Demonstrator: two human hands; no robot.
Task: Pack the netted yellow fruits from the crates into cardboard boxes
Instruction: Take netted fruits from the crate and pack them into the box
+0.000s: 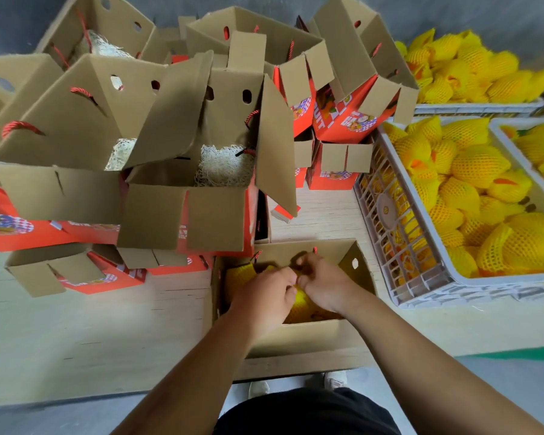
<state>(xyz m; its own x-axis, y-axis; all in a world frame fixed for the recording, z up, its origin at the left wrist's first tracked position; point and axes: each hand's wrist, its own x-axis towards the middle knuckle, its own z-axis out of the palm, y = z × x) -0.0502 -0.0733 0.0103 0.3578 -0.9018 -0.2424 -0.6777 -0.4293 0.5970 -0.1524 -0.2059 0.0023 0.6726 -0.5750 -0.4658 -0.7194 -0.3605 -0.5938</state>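
In the head view, we have both the left hand (264, 298) and the right hand (322, 284) inside the open cardboard box (308, 335) on the table (76, 334), fingers curled and pinching the netted yellow fruits (302, 309) packed there, while the grey crate (399, 246) at right holds more netted fruits (471, 183).

A fruit-packing workroom — stacked open gift cartons (182, 196) and plastic crates (399, 246) heaped with netted fruit (471, 164).

Fruits (471, 166): yellow, in yellow mesh netting. Crate (387, 215): pale grey lattice. Boxes (201, 215): brown card inside, red printed outside, red cord handles. Worktop (76, 324): pale wood.
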